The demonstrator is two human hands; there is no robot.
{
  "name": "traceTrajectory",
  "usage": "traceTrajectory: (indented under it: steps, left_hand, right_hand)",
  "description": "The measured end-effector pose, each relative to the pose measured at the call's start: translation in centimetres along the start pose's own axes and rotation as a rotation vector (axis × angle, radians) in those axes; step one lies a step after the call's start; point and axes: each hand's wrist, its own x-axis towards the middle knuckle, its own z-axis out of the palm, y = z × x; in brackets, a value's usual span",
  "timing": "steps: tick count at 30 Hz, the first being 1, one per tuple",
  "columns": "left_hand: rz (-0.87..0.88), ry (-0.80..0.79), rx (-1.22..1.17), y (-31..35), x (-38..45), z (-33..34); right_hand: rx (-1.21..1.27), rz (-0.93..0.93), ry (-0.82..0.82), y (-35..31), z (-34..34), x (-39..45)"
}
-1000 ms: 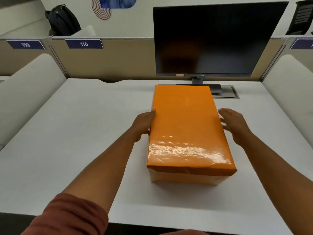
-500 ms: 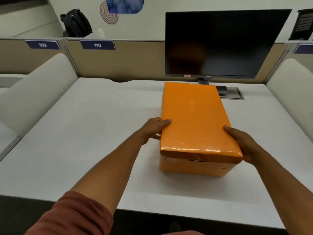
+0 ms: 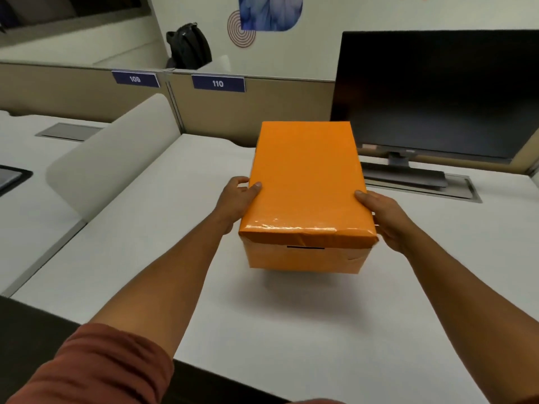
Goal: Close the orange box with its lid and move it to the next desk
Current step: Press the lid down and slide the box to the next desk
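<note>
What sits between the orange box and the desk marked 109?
In the head view, a rounded white divider panel stands between the orange box and that desk; otherwise bare white desktop.

Both arms reached forward from the bottom of the view, forearms bare and converging slightly toward the middle. The left arm wore a rust-red sleeve [image 3: 96, 365] pushed up near the elbow. The left hand [image 3: 237, 199] was pressed against the left side of the orange box [image 3: 306, 188], thumb lying over the top edge of the lid and the fingers curled down the side. The right hand [image 3: 385, 220] mirrored it on the right side, thumb on the lid's top edge, palm flat against the side, fingers wrapped down beneath the lid's rim. Both wrists were nearly straight, each grip closed on the box.
</note>
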Motion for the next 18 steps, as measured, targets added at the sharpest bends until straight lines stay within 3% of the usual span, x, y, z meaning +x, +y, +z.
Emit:
traceTrajectory:
  steps: [13, 18]
  left_hand:
    - [-0.086, 0.113, -0.082, -5.9, 8.2, -19.0]
    - [-0.023, 0.175, 0.090, -7.8, 11.3, -25.4]
  right_hand:
    - [-0.017, -0.048, -0.155, -3.3, 21.0, 8.7]
    - [-0.002, -0.045, -0.169, -4.1, 29.1, 11.0]
